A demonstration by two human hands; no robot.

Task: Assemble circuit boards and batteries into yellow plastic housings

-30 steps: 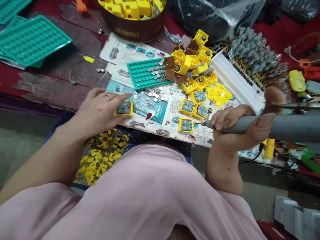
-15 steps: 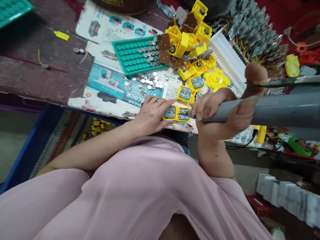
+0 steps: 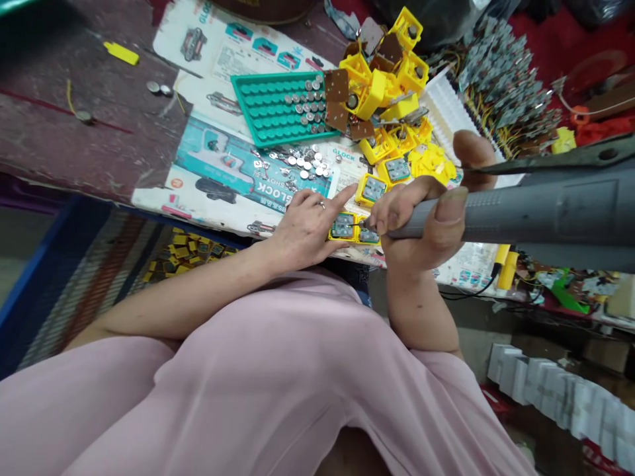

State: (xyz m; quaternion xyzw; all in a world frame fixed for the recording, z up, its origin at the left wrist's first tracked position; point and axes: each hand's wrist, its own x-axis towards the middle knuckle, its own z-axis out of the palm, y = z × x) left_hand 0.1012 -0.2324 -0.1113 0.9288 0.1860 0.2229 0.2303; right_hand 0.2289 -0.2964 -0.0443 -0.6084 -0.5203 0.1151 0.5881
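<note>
My right hand (image 3: pixel 421 215) is wrapped around a grey electric screwdriver (image 3: pixel 536 211). A flat dark metal strip (image 3: pixel 560 158) runs along the tool's far side, by a raised finger. The screwdriver's thin bit points left and reaches the left of two small yellow cases (image 3: pixel 343 227) with a grey-and-green circuit board inside. My left hand (image 3: pixel 305 225) steadies that case between index finger and thumb. The second yellow case (image 3: pixel 368 236) sits against it, partly under my right hand. Another board-filled yellow case (image 3: pixel 372 190) lies just behind.
Behind are a green tray (image 3: pixel 272 109) with button cells, loose silver discs (image 3: pixel 305 162), a heap of yellow housings (image 3: pixel 381 86) and yellow flat pieces (image 3: pixel 431 160). Wired grey parts (image 3: pixel 510 79) pile up at the back right. A blue crate (image 3: pixel 44 264) with yellow cases stands below left.
The screwdriver bit has shifted left, from the right-hand yellow case to the left-hand one. My left index finger has straightened a little. The camera view has shifted slightly.
</note>
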